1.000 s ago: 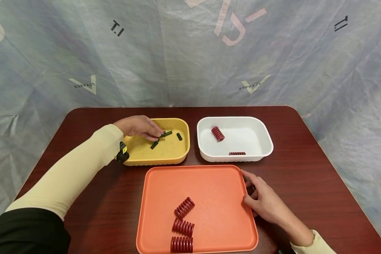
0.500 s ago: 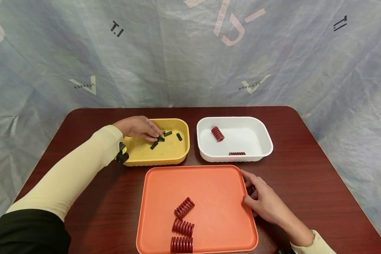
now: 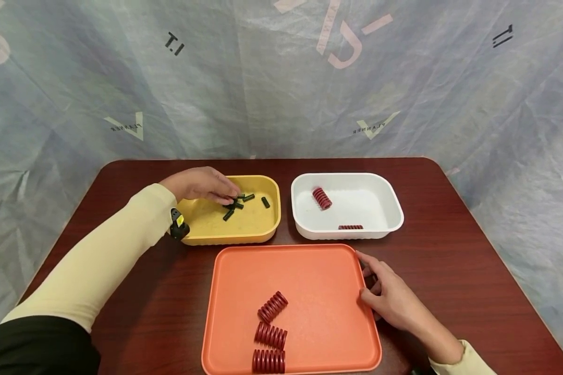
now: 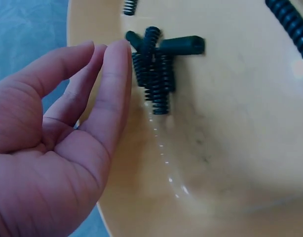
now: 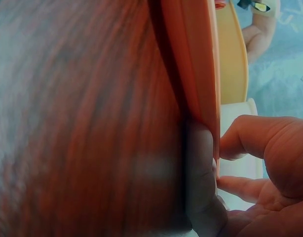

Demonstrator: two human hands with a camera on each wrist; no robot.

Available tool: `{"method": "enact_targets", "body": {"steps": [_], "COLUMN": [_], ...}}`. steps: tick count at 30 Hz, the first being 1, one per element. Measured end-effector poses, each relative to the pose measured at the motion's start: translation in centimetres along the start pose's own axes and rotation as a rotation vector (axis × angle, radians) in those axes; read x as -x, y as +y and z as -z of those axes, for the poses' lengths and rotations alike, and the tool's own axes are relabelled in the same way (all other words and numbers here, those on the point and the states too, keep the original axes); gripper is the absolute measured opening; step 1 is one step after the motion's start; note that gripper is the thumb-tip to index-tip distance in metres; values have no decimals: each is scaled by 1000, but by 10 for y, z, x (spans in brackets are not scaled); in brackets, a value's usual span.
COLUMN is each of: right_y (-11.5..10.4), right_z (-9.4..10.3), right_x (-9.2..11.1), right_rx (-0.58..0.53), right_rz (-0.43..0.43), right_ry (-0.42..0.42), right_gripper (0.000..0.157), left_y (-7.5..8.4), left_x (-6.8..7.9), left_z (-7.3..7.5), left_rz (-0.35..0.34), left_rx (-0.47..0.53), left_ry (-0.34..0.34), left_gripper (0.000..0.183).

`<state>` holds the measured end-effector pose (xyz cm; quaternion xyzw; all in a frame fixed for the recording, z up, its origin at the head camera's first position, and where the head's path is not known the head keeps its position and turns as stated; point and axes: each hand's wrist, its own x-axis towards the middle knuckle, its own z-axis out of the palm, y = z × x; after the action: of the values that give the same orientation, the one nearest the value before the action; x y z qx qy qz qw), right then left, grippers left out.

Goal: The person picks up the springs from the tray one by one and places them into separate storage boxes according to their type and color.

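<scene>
My left hand (image 3: pixel 202 183) reaches into the yellow bin (image 3: pixel 225 240) from the left. In the left wrist view its extended fingers hold nothing, fingertips beside a heap of dark green coil springs (image 4: pixel 156 74). Another dark spring (image 3: pixel 265 202) lies apart in the bin. At the right edge of the orange tray (image 3: pixel 323 291), my right hand (image 3: pixel 394 297) grips the rim, one finger along the outer side and the thumb on top in the right wrist view. Three thick red springs lie on the tray: a tilted one (image 3: pixel 272 307), a middle one (image 3: pixel 270 336) and a front one (image 3: pixel 269 361).
Behind the tray, a white bin (image 3: pixel 347 234) stands right of the yellow one. Inside it are a red spring (image 3: pixel 321 198) and another red spring (image 3: pixel 351 227) near the front wall. Everything sits on a dark reddish wooden table (image 3: pixel 455 260), backed by a grey printed sheet (image 3: pixel 262 78).
A dark green spring at my left fingertips came down among the others in the yellow bin. My left hand let go and drew slightly up and left. The right hand stayed put.
</scene>
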<state>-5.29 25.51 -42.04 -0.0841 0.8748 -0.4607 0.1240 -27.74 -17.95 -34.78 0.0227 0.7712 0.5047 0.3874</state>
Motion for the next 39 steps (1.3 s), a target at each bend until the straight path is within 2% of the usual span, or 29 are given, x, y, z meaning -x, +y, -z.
{"method": "enact_targets", "body": {"steps": [5,9,16,20,23,26,29,34,39], "right_y": [0,0,0,1,1,1,1,1,1], "right_z": [0,0,0,0,1,1,1,1,2], "right_x": [0,0,-1,0,0,1,1,0,0], "right_rx": [-7,-14,-16,-18,-20,-25,-26,-26,-27], "right_rz": [3,3,5,1,1,0,2,7,6], "right_ry": [2,1,-3,-5,-5,-3,-1,-6,-4], "right_gripper": [78,78,78,78,78,78,78,78,79], "left_y": [6,12,10,6,3,1,-3,-13,-26], "left_x": [10,26,59,73,84,95,106,126,141], "left_z": [2,1,-7,-21,-33,-48,-64,-89,-111], "left_rz": [-21,-43,-158,-240,-275,-303,-337,-352,-350], "left_rx": [42,79,90,104,106,92,36,-37,-35], "left_ry": [3,14,-14,-26,-20,20,71,141,185], "left_gripper": [43,48,49,51,52,52,50,49,51]}}
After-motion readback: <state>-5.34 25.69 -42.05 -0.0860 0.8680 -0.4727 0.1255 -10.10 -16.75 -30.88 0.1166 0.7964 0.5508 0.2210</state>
